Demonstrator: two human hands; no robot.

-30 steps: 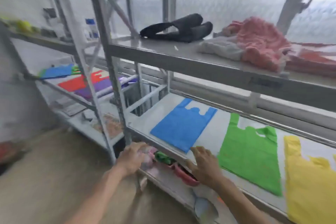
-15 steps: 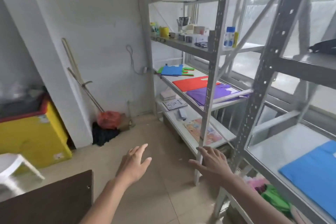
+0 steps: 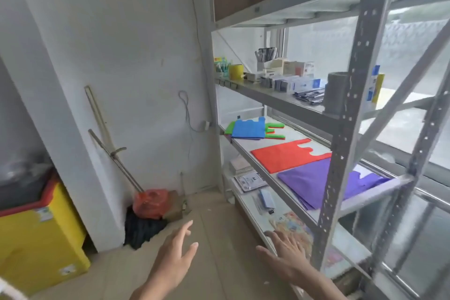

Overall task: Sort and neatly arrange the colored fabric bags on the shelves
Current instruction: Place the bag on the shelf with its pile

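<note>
On the middle shelf (image 3: 253, 161) of a grey metal rack lie flat fabric bags: a blue bag (image 3: 248, 129) on top of a green bag (image 3: 275, 130) at the far end, a red bag (image 3: 285, 154) in the middle, and a purple stack (image 3: 309, 182) nearest me. My left hand (image 3: 174, 258) hovers open over the floor with fingers spread. My right hand (image 3: 288, 254) is open too, low in front of the bottom shelf edge. Neither hand holds anything.
A perforated upright post (image 3: 341, 153) stands close on the right. The upper shelf holds boxes and a yellow cup (image 3: 236, 72). Papers (image 3: 250, 180) lie on the bottom shelf. A mop with a red plastic bag (image 3: 151, 202) leans at the wall; a yellow chest (image 3: 36, 234) sits left.
My view has swung left from the rack with blue, green and yellow bags to this neighbouring rack and come closer. Both hands left the lower shelf's clutter and now hover empty.
</note>
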